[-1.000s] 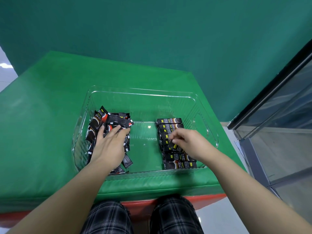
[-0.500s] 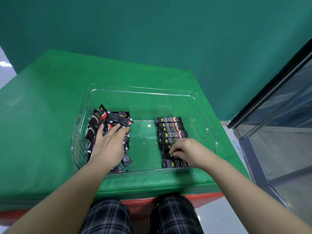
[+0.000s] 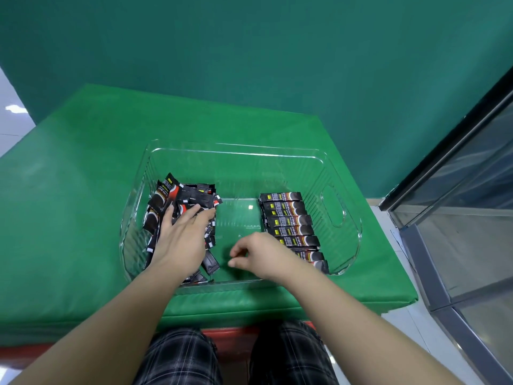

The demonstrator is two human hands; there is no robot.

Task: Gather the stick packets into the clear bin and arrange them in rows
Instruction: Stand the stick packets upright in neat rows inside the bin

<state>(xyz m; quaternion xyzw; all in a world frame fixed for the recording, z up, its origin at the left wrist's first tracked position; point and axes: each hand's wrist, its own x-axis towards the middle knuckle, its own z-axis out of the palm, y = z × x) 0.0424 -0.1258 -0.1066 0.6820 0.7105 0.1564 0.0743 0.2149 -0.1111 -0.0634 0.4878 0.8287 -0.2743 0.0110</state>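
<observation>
1. Green padding covers the table [image 3: 69,218], backed by a teal wall [image 3: 249,51]; a glass panel [image 3: 472,190] is seen off the table's right edge.
2. A clear bin [image 3: 347,237] is set near the table's front edge, right of centre.
3. Against the bin's left wall, a loose pile of black stick packets [image 3: 180,198] is heaped at mixed angles.
4. Along the bin's right side, a neat row of packets [image 3: 286,218] is laid crosswise, edge to edge, from mid-bin to the front wall.
5. The left hand [image 3: 180,240] is laid flat on the loose pile, fingers straight and slightly spread, nothing gripped.
6. The right hand [image 3: 263,257] is held over the bare middle of the bin, just left of the neat row, fingers loosely curled, thumb and forefinger drawn close; nothing is seen between them.
7. Plaid-clad knees [image 3: 236,357] are seen below the table's front edge.
</observation>
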